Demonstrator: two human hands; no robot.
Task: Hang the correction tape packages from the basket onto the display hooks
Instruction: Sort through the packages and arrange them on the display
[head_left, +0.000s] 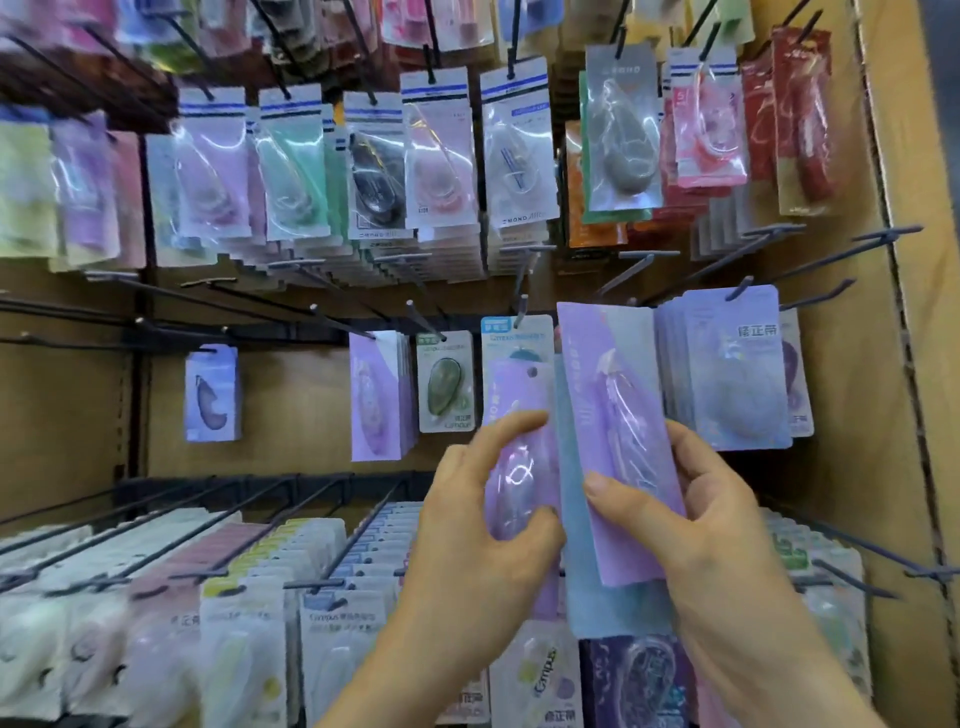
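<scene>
1. Left hand (467, 499) – fingers curled round a small lilac correction tape package (519, 395). The index finger lies across its front and the thumb presses low on the blister. The package is upright, with its round hang hole at the top.
2. Right hand (711, 519) – pinching a taller purple package (608, 374). The thumb is flat on the front and the fingers wrap the right edge. A pale blue package (597, 597) sits right behind it in the same grip, showing along the left side and below.
3. Both held packages are in front of the middle row of the display, side by side and touching or nearly so. Neither is on a hook.
4. Just above the small lilac package, a display hook (521, 310) carries a Campus package with a blue label (514, 338).
5. To the right of the taller package, a stack of lilac packages (737, 384) hangs from another hook (740, 288).
6. Middle row, further left: a green-labelled package (444, 384), a purple stack (376, 395) and a single lilac package (212, 392), each hung.
7. The upper row (441, 156) is densely hung with pastel packages, and the lower row (337, 623) holds full files of white and pastel ones.
8. A tan board wall (914, 364) closes the display on the right.
9. Motion blur is heavy at the left edge, so print there is unreadable.
</scene>
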